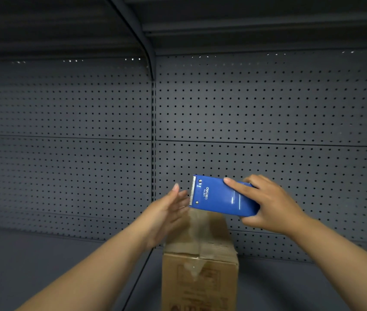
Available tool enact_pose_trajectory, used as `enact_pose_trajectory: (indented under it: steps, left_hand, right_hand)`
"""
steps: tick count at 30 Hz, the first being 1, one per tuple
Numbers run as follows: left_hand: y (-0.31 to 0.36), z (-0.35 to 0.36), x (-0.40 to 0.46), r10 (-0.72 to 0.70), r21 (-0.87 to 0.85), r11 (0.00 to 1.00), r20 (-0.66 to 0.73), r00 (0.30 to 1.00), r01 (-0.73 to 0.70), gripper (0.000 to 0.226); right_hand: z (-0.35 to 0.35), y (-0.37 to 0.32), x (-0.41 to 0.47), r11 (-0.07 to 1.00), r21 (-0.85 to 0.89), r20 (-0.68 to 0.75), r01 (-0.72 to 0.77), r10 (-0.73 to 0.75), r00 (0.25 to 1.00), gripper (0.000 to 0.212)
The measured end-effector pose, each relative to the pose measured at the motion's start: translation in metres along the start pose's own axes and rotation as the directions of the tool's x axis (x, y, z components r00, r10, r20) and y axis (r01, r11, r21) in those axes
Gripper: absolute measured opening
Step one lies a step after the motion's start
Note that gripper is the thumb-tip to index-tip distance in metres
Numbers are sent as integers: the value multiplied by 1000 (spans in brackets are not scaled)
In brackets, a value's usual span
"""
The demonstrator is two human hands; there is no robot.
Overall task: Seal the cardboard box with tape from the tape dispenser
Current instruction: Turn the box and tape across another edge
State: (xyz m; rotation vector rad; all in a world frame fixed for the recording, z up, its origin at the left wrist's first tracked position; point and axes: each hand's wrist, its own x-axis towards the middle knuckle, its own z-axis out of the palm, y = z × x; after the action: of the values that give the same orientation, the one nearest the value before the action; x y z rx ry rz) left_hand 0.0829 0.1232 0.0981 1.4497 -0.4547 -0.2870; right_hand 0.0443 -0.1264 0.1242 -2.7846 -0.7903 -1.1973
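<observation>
Both forearms reach forward; left hand (166, 212) flat with fingers extended, right hand (267, 205) curled in a grip.

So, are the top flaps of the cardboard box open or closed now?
Closed. The top flaps of the cardboard box lie flat and clear tape runs along the top and down the front face. How firmly it sticks, cannot tell.

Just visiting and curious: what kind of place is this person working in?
Probably a shop or stockroom shelving bay: dark grey pegboard back panels, a slotted upright between them, and a bare metal shelf where the cardboard box stands.
</observation>
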Motion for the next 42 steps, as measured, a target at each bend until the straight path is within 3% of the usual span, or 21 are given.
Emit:
enact_pose_trajectory:
  steps: [5,11,20,28,33,42]
  left_hand:
    - [5,-5,5,22,-230,973,-35,999,-30,46]
    - [5,-20,3,14,-230,973,7,1000,-12,46]
    - [4,-25,-1,30,-246,969,53,998,-16,44]
    - [4,-30,-3,16,-320,947,-35,999,-27,25]
    - [1,-37,1,-1,-227,974,-7,1000,-1,15]
    - [-10,-29,9,80,19,997,-209,975,-77,13]
  right_hand:
    - [4,-13,8,999,-5,-20,44,-44,999,97]
    - [7,-17,10,994,-86,-20,60,-62,998,106]
    - [12,-30,10,996,-57,-49,66,-69,996,103]
    - [17,-39,9,997,-20,-60,74,-75,995,104]
    - [20,-43,9,997,-18,-39,73,-74,997,106]
    - [12,-46,3,996,-70,60,52,-48,997,106]
